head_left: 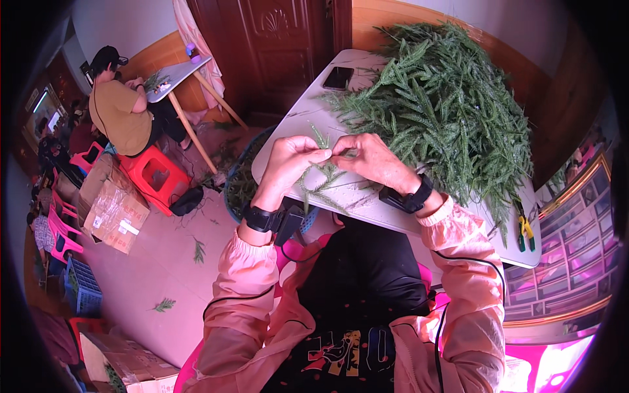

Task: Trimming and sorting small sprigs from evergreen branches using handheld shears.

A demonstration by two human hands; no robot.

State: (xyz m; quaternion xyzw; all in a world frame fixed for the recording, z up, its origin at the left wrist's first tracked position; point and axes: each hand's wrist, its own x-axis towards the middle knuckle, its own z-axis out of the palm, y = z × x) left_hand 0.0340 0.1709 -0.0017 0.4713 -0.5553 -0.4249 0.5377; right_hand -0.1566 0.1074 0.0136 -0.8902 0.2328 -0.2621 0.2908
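Both my hands meet over the near left edge of a white table [295,124]. My left hand [291,160] is closed in a pinch on a small green artificial pine sprig [321,180], whose needled tips show above and below the fingers. My right hand [370,157] is closed too, thumb and forefinger pressed together right beside the left fingertips at the sprig's middle. The exact spot they grip is hidden by the fingers. A large heap of similar green sprigs [445,111] covers the table's far right side, behind my right hand.
A black phone [339,78] lies at the table's far end. Yellow-and-green pliers [525,229] rest at the right edge. Under the left edge stands a blue basket [239,187] holding greenery. A co-worker [121,105] sits at another table, near a red stool [156,178] and cardboard box [114,203].
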